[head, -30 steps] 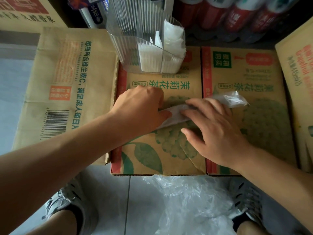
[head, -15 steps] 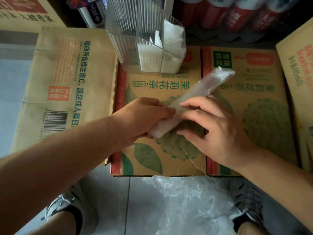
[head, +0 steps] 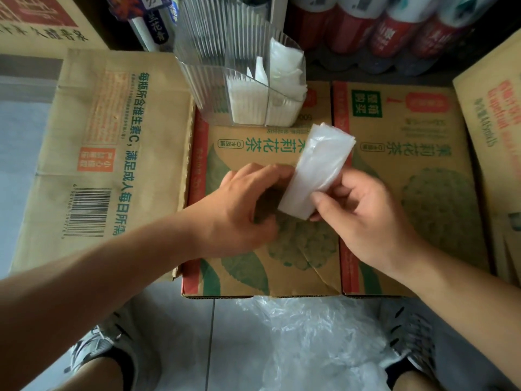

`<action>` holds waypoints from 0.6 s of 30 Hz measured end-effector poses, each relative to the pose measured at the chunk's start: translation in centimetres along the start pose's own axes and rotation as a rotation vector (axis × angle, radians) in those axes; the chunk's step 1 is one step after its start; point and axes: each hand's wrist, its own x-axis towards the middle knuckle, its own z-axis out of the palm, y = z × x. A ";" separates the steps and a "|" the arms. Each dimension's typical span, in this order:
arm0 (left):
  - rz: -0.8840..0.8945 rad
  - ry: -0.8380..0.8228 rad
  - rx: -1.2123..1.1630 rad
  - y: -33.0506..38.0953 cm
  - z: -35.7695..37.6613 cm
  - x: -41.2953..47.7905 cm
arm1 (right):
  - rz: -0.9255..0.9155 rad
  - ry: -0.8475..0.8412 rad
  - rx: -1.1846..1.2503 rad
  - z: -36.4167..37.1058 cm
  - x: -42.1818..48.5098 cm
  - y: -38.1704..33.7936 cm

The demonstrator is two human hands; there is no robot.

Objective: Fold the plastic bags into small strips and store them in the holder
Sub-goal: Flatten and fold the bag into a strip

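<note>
A second ago the bag was lying flat on the cartons, long and thin, and both hands were pressing it. Then it was lifted as a long band. Now I see it as a folded strip point(head: 315, 170), shorter and thicker, held in the air above the cartons and tilted, with its upper end near the holder point(head: 208, 88) but not touching it. My left hand point(head: 248, 204) has the fingers curled on the lower end of the strip, and my right hand point(head: 363, 218) pinches the same end from the other side between thumb and fingers, so both hands are gripping it. I judge that the folding of this bag is almost finished and that what remains is to put it in the holder. For the count: one strip in the hands; one clear ribbed holder, with a divider inside; folded bags point(head: 282, 77) standing on its right side, several, but I cannot count them exactly; one heap of loose plastic point(head: 310, 340) on the floor, number of bags not possible to tell; two tea cartons point(head: 408, 193) side by side as the work surface; and several red-labelled bottles point(head: 394, 26) behind.
</note>
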 end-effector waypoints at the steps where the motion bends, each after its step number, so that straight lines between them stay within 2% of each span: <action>1: -0.010 0.024 0.015 0.0 0.4 0.1 | 0.035 -0.017 0.035 -0.1 0.0 -0.1; 10: 0.044 0.282 0.079 0.5 2.2 0.6 | 0.373 0.009 0.126 -0.2 1.3 -0.8; 18: 0.075 0.247 0.292 0.0 3.2 0.3 | 0.402 0.025 0.167 0.5 1.7 -1.9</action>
